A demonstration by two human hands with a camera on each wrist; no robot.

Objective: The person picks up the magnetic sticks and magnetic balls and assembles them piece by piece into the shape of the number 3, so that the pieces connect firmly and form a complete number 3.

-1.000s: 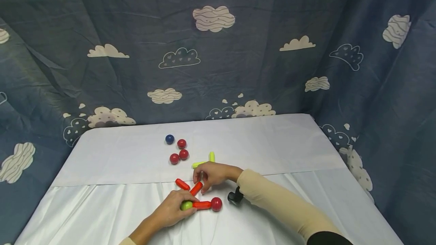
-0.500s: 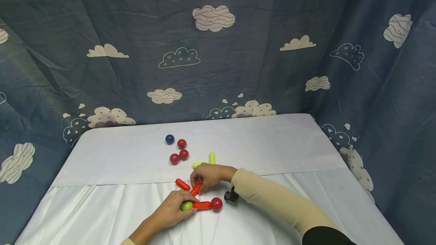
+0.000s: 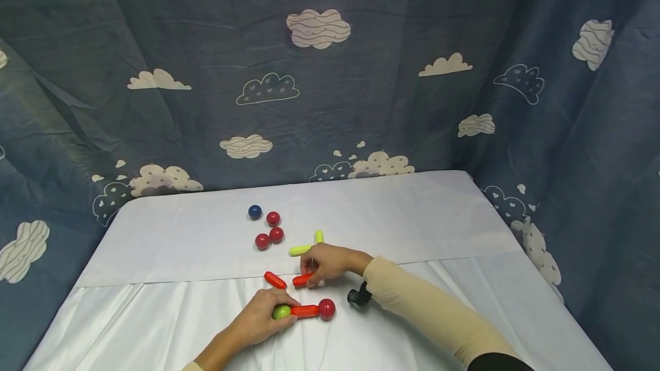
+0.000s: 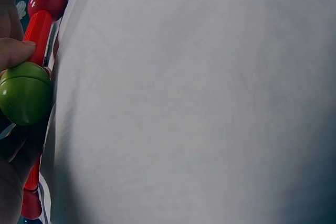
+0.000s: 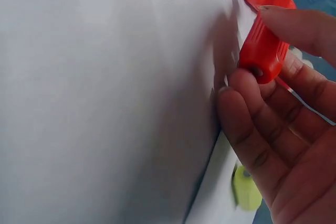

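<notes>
My left hand (image 3: pixel 258 316) grips a joined toy piece low over the white cloth. A green ball (image 3: pixel 281 311) forms its left end, a short red plastic rod (image 3: pixel 305 311) its middle, and a red ball (image 3: pixel 326 309) its right end. In the left wrist view the thumb presses on the red rod beside the green ball (image 4: pixel 25 95). Farther back, my right hand (image 3: pixel 330 261) pinches another red rod (image 3: pixel 301 280) between thumb and fingers; the right wrist view shows this rod's (image 5: pixel 265 51) near end. A third red rod (image 3: pixel 275 279) lies between the hands, to the left.
Two yellow-green rods (image 3: pixel 301 250) lie just behind my right hand. Toward the back left, three red balls (image 3: pixel 276 235) and one blue ball (image 3: pixel 255 212) sit on the white cloth (image 3: pixel 412 216). A dark curtain (image 3: pixel 361 85) with cloud prints hangs behind the table.
The red rod in my right hand has come away from the left hand, back and rightward, and turned from slanted to nearly level. My left hand holds its piece in the same place.
</notes>
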